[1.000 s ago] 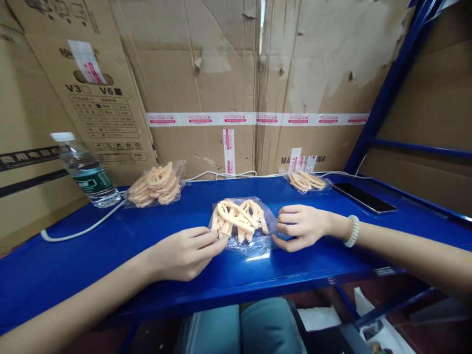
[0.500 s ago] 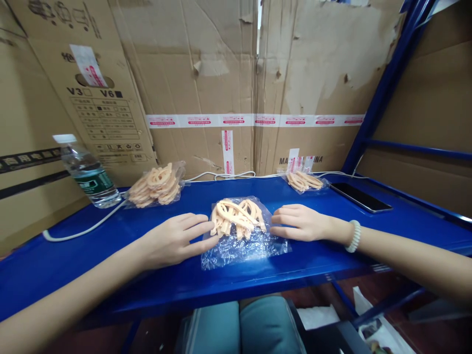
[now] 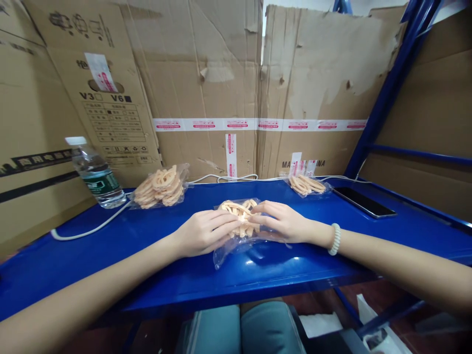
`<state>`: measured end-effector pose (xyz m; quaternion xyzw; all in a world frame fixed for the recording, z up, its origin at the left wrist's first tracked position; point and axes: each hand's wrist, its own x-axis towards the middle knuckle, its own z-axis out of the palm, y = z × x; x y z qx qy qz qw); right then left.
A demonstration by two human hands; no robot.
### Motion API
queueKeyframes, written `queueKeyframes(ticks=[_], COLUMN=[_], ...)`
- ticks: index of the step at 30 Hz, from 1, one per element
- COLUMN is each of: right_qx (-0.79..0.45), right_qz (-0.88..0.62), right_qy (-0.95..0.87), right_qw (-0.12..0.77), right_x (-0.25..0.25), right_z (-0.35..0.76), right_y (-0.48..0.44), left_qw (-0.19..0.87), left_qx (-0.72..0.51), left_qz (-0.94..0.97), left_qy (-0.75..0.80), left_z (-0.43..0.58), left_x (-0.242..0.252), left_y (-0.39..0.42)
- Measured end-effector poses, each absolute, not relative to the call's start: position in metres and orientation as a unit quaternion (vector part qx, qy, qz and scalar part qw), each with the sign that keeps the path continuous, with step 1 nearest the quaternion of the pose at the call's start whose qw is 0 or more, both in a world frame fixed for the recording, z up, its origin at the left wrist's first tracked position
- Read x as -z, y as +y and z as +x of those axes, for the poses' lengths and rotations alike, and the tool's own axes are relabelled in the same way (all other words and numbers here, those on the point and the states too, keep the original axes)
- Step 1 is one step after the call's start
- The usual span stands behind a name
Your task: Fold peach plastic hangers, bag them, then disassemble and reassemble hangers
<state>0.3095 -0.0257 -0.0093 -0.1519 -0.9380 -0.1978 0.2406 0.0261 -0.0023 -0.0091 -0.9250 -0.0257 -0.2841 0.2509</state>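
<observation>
A clear plastic bag (image 3: 223, 253) with several pale peach, loop-shaped pieces (image 3: 243, 227) lies on the blue tabletop in front of me. My left hand (image 3: 208, 231) grips the bag from the left, its fingers reaching over the pieces and its thumb mostly hidden. From the right, my right hand (image 3: 282, 222) holds the same bag, fingertips on the pieces near those of the left. What exactly the pieces are, I cannot tell. The bag's loose lower part is crumpled toward me.
A filled bag of similar pieces (image 3: 160, 186) lies back left beside a water bottle (image 3: 98, 174). Another small bag (image 3: 307, 185) and a black phone (image 3: 363, 201) are at the right. A white cable (image 3: 206, 178) runs along the cardboard (image 3: 199, 93) behind the blue tabletop (image 3: 155, 290).
Both hands have moved inward from the bag's sides onto it and the pieces. The bag's lower part, spread flat before, is now drawn up and crumpled. The view has shifted slightly.
</observation>
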Motion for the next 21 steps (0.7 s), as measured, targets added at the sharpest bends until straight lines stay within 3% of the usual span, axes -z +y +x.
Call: queueKeyframes(ticks=[4,13,21], right_qx=[0.136,0.258,0.243], right_qz=[-0.166,-0.101,-0.134], right_qy=[-0.955,-0.956,-0.956], right_qw=[0.205,0.094,0.097], right_x=[0.005,-0.015,-0.017], right_z=[0.307,0.336,0.326], right_y=[-0.025,-0.011,0.011], left_qw=[0.257,0.266,0.294], left_qx=[0.263,0.152,0.199], left_qz=[-0.93,-0.952,-0.935], left_qy=[-0.007,-0.023,0.002], left_z=[0.025,-0.024,-0.002], left_x=[0.005,-0.017,-0.015], left_y=[-0.003,0.025,0.044])
